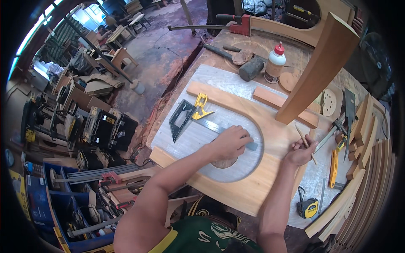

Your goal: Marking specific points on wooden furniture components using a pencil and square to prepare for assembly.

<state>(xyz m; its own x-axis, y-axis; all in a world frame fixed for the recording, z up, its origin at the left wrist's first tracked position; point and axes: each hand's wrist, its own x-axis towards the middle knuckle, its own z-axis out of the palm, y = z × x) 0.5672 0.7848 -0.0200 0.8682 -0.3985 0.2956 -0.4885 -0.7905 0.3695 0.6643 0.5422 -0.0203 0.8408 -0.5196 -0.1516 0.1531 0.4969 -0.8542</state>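
- Workshop bench (270, 40) noted, overlaid with a pale sheet (211, 78); findings are listed from the near side outward.
- Nearest the body, a yellow-and-black tape measure (310, 208) is found on the sheet, with a yellow knife (333, 166) placed beyond it.
- At centre, a wooden panel (274, 173) is laid flat, its U-shaped cut-out opened toward the left.
- Right hand (301, 152): a pencil (306, 142) is gripped in the fingers at the panel's right margin, its long axis slanted from upper left to lower right, more steeply than the blade below.
- Left hand (230, 143): fingers are curled over the right-hand end of a steel blade (211, 125); whether that end is pinched or merely pressed by the grip cannot be told. A wooden disc (225, 163) is partly hidden beneath.
- Governing relation: the blade is aligned from a yellow head (203, 114) at upper left toward the cut-out's curved edge at right; contact with that edge cannot be confirmed. The left hand is judged nearer; from the right grip, the blade is reached leftward across the panel's solid band.
- Farther off, an upright board (318, 67), a glue bottle (274, 63) and a red clamp (240, 25) are recorded.
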